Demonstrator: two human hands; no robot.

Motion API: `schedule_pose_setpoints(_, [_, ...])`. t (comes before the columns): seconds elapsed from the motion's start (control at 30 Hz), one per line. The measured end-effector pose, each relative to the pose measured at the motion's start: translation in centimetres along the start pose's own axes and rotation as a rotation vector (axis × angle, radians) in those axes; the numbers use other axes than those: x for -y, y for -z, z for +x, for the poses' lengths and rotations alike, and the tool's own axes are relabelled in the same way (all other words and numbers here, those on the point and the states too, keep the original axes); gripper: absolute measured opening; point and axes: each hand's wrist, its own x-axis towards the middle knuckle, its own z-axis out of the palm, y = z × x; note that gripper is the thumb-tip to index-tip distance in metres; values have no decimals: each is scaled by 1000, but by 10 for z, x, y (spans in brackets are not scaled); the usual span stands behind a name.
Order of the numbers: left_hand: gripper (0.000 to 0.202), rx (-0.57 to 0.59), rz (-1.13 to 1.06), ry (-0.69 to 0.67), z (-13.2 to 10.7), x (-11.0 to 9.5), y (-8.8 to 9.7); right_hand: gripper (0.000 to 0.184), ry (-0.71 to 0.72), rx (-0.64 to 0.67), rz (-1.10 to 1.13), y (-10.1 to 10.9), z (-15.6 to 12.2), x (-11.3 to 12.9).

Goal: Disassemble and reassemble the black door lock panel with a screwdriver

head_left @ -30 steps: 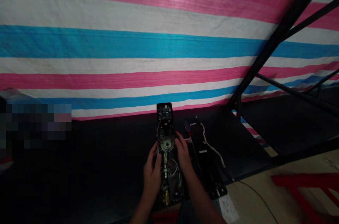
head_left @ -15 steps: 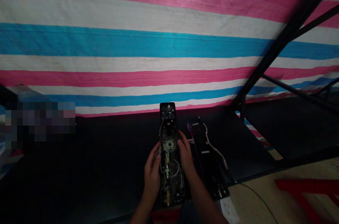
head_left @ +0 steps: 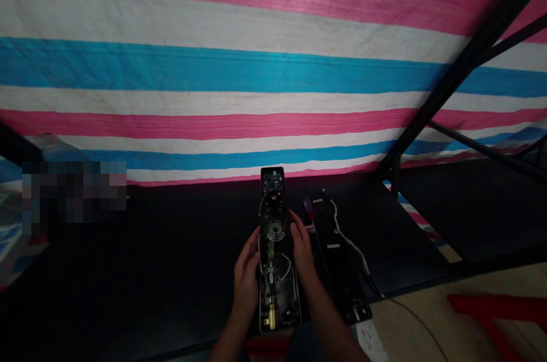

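A long black door-lock body (head_left: 276, 248) lies open side up on the dark table (head_left: 171, 271), showing a round brass-coloured mechanism, wires and a small circuit board at its far end. My left hand (head_left: 247, 277) grips its left edge with curled fingers. My right hand (head_left: 302, 249) grips its right edge. To the right of it lies a second black lock panel (head_left: 337, 253) with a white cable (head_left: 350, 242) along it. A screwdriver with a purple handle (head_left: 308, 209) rests between the two parts.
A pink, white and blue striped tarpaulin (head_left: 239, 65) hangs behind the table. Black metal frame bars (head_left: 453, 71) slant on the right, with a second dark surface (head_left: 470, 208) beyond. A red object (head_left: 496, 310) lies on the pale floor at lower right.
My view has shifted slightly, so the lock body and my hands sit a little further right in the picture. Both hands keep their grip on the lock body's sides.
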Motion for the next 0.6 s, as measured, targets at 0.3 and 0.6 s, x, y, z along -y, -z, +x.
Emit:
schedule_pose_setpoints(0.3, [66,69,61,-124,-5,0,2,57,-25,-19,33,0,1,-1])
schedule_pose_setpoints(0.6, [66,121,89,-217,-3,10,6,59,-25,-1,42,0,2,-3])
